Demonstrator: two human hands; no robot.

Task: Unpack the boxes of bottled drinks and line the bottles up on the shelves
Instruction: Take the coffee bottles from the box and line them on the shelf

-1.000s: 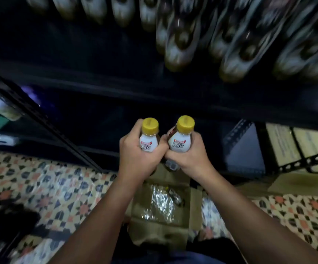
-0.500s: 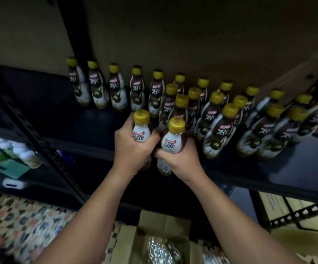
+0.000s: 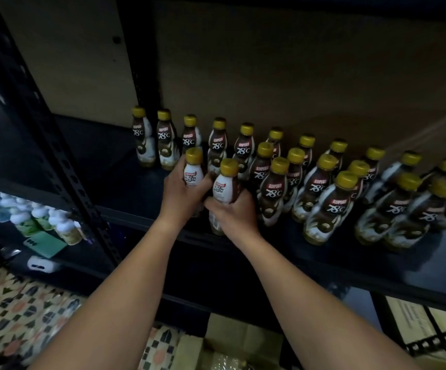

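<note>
My left hand (image 3: 180, 194) grips a yellow-capped coffee bottle (image 3: 193, 169) with a white label. My right hand (image 3: 232, 213) grips a second bottle of the same kind (image 3: 225, 186), right beside the first. Both bottles are upright over the front part of the dark shelf (image 3: 125, 190), just left of the standing bottles. Several matching bottles (image 3: 320, 188) stand in rows on the shelf, from the back wall toward the front edge on the right. The open cardboard box (image 3: 237, 343) lies on the floor below, between my forearms.
A black perforated upright (image 3: 56, 145) runs diagonally at the left. Beyond it a lower shelf holds several pale-capped bottles (image 3: 29, 218) and a green phone (image 3: 45, 244). Patterned floor tiles (image 3: 16, 316) lie at lower left. Flat cartons (image 3: 416, 321) sit under the shelf at lower right.
Both hands have lifted the two bottles from above the box on the floor up to the shelf and moved them in beside the standing rows. The view has tilted upward.
</note>
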